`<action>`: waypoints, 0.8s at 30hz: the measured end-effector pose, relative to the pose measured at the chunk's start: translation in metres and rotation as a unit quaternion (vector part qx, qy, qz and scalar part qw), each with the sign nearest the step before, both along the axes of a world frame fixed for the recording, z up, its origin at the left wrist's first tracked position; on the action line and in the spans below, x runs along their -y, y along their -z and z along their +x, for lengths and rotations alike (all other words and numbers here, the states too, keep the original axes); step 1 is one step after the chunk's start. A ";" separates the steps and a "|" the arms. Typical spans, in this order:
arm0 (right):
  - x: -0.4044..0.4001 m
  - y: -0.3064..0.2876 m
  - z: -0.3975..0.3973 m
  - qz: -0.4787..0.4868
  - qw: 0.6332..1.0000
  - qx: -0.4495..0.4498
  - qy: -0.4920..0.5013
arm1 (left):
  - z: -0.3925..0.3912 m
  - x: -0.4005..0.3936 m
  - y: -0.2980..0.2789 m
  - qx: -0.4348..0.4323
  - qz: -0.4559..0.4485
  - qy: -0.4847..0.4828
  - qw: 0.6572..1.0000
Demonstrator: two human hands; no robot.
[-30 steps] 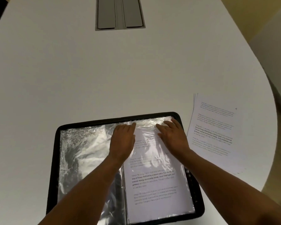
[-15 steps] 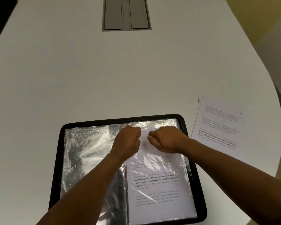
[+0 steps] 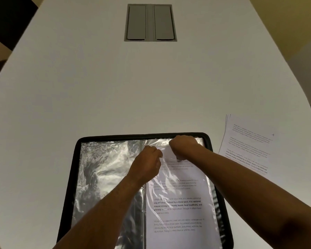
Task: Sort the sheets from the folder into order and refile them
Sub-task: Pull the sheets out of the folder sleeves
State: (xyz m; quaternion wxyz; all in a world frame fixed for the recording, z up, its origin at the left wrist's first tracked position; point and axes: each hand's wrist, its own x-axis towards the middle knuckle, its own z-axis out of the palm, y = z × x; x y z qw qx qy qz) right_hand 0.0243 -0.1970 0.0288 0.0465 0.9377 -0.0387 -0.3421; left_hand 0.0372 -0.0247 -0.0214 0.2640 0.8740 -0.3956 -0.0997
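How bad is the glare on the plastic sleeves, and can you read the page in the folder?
Head view: strong crinkled glare on the clear plastic sleeve of the black folder; bold lines on the white printed sheet are legible, its top washed out; wide-angle bends the white table edges.

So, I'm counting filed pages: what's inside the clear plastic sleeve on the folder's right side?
A printed white sheet sits inside the clear plastic sleeve. The left hand and right hand cover its top edge; any sheets beneath it are hidden.

Two bare forearms reach up from the bottom of the frame. The left hand [image 3: 147,162] and right hand [image 3: 184,145] meet at lower centre, fingers curled and pinching.
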 end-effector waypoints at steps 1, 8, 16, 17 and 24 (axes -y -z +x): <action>-0.001 -0.001 0.001 -0.001 1.000 0.002 -0.002 | 0.000 0.001 -0.001 0.002 -0.004 0.001 1.000; 0.008 -0.021 0.016 -0.004 0.996 0.077 0.045 | 0.000 0.009 -0.007 0.018 -0.037 0.008 0.999; 0.050 -0.090 0.064 0.083 0.958 0.192 0.198 | -0.006 0.025 -0.015 0.027 -0.069 0.019 0.997; 0.054 -0.104 0.069 0.083 0.953 0.210 0.203 | -0.006 0.027 -0.016 0.026 -0.070 0.019 0.997; 0.092 -0.214 0.057 0.194 0.855 0.392 0.279 | -0.009 0.033 -0.015 0.029 -0.061 0.027 0.997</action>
